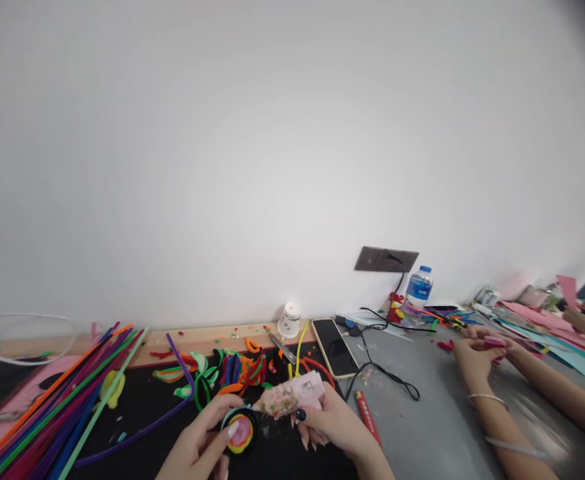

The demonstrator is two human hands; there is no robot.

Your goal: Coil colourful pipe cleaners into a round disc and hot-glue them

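The left hand (206,437) is pinching a round, layered piece with a pink centre, yellow ring and black edge (240,433) between thumb and fingers. The right hand (330,423) is closing around a pale pink, crumb-covered glue gun (292,395), its tip pointing at the piece above the black surface (292,460).

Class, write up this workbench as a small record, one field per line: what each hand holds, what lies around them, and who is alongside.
Left hand: holds a round piece, pink in the middle with yellow around it
Right hand: holds a pink tool, its tip near the round piece
Far left: bundle of coloured strips
Beyond the hands: scissors, white cup, phone
Right of the right hand: red stick
Near the wall: bottle with blue cap
Alongside: another person's hands, holding something pink
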